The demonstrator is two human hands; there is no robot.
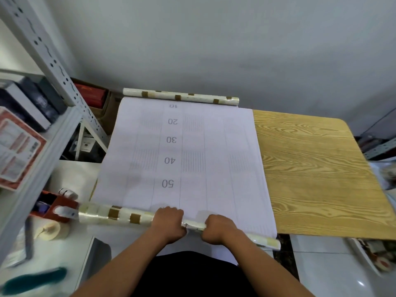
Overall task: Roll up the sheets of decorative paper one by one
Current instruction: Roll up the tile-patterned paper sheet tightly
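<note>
Sheet [184, 151] lies white back up, numbers 10–50 printed upside down, far end curled at 12 o'clock. Left hand [169, 221] and right hand [218, 228] both grip the cream-and-brown roll [120, 215] at 6 o'clock.

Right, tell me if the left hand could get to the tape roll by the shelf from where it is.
Probably yes. The left hand grips the near paper roll; the tape roll lies off to its left with nothing standing between them. It would have to let go first.
</note>
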